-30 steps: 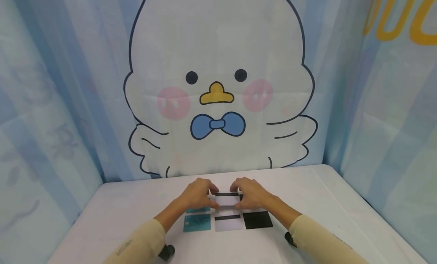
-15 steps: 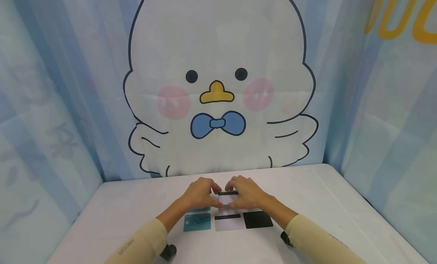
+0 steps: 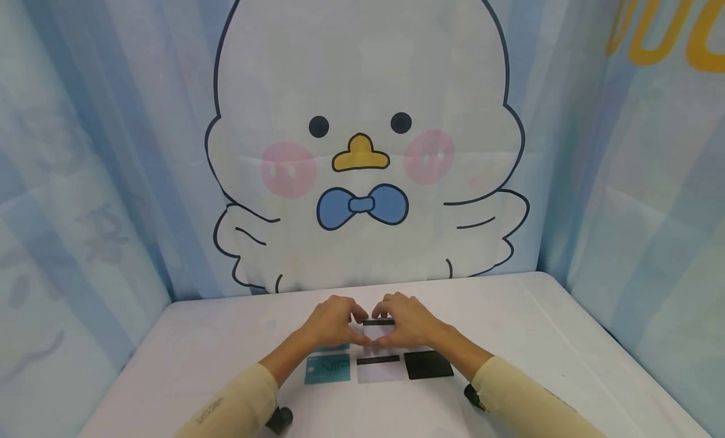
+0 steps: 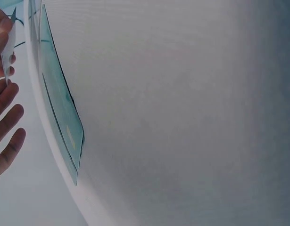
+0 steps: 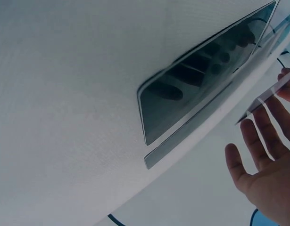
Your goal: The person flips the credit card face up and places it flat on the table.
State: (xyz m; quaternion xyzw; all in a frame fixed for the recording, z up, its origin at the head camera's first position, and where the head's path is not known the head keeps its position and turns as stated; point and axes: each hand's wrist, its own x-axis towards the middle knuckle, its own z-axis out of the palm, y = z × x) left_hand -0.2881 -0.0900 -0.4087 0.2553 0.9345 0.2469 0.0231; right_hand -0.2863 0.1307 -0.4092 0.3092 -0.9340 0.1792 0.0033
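Aloft, striped card [image 3: 378,330] between both hands [image 3: 333,321] [image 3: 412,322], table's side edges [image 3: 612,347] well away.

The head view looks forward and down from farthest back, over the table [image 3: 538,337] to the backdrop [image 3: 362,60]. Both wrist views look low, close and tilted across the table; the left shares the teal cards [image 4: 60,94] with the head view, the right the black card [image 5: 201,70].

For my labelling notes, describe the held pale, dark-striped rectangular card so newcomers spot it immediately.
Over the white table, find the bare left hand and bare right hand. Between them they hold the pale, dark-striped rectangular card; the similar striped card nearer the camera lies flat, untouched.
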